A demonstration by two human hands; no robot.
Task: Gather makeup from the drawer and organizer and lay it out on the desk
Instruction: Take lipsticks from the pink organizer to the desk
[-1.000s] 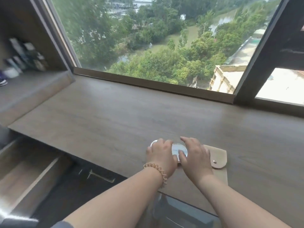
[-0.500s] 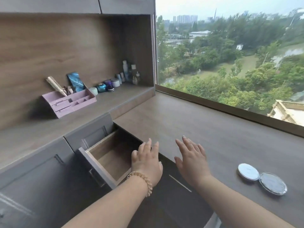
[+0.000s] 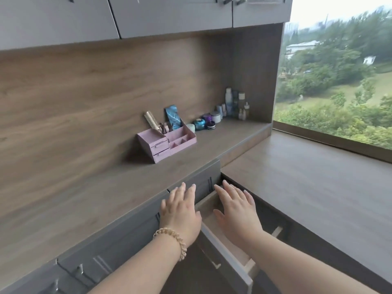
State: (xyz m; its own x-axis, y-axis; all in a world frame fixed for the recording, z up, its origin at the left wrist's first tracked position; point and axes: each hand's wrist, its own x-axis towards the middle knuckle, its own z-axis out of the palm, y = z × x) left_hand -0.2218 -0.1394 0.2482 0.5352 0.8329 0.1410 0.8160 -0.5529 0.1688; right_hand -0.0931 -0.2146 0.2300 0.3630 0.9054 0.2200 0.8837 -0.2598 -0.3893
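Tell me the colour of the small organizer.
The organizer is pale pink; the head view shows it.

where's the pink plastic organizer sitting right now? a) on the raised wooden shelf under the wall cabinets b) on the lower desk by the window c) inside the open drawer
a: the pink plastic organizer stands on the raised wooden shelf, with a row of small jars just to its right.

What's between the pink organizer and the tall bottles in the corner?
Head view: a row of small jars, pale green, teal, purple and white, on the shelf.
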